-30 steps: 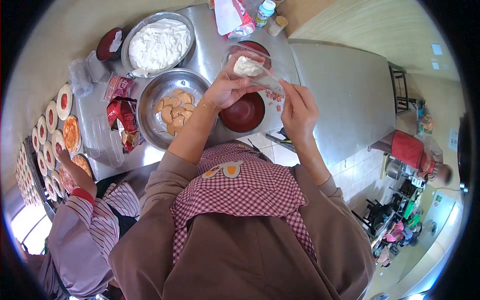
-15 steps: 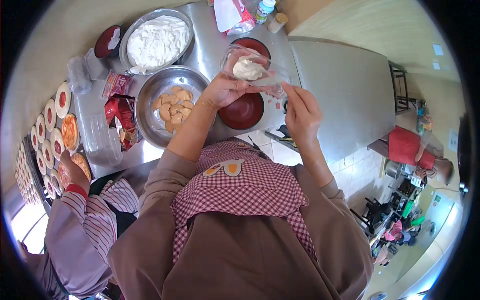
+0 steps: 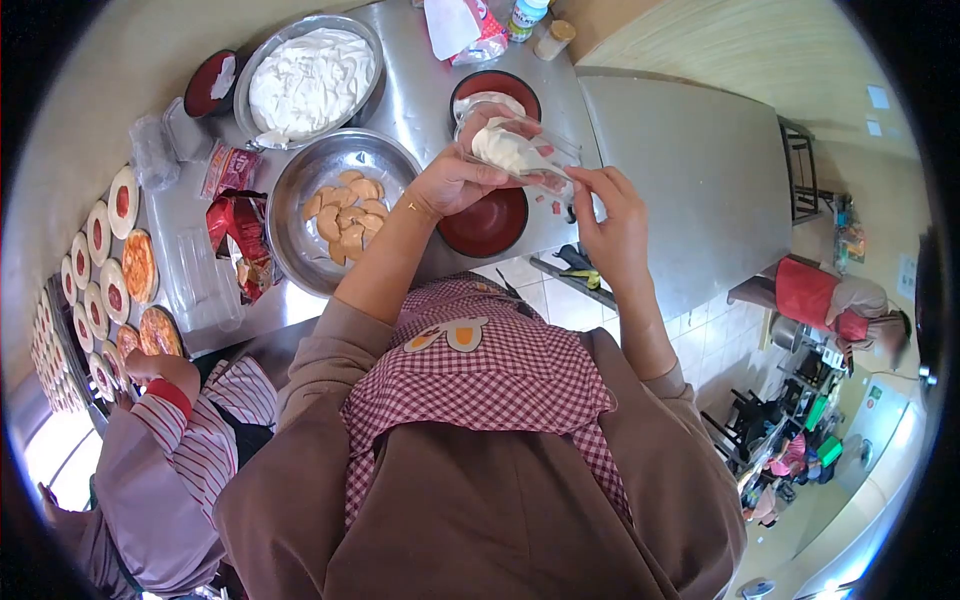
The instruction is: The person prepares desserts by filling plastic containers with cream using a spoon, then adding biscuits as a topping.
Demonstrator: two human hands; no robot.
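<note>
My left hand (image 3: pixel 452 182) is wrapped round a clear plastic container (image 3: pixel 548 150) with a mound of white cream (image 3: pixel 505 150) in it. The container is tilted above two dark red bowls; the upper bowl (image 3: pixel 530 90) shows some white cream, and the lower bowl (image 3: pixel 485 225) lies below my left hand. My right hand (image 3: pixel 612 215) is closed in a pinch at the container's right end; what its fingertips hold there is too small to make out. Small reddish pieces (image 3: pixel 556 206) lie on the steel table beside the lower bowl.
A basin of white cream (image 3: pixel 310 85) and a steel bowl of tan pieces (image 3: pixel 290 220) stand to the left, near red packets (image 3: pixel 228 170) and clear lids (image 3: pixel 205 285). A co-worker's hand (image 3: pixel 165 370) is among round topped breads (image 3: pixel 140 265). Another person (image 3: pixel 810 295) is far right.
The container has turned and tilted in my left hand, and the cream in it looks more spread. My right hand has moved slightly right. The co-worker's hand has moved down.
</note>
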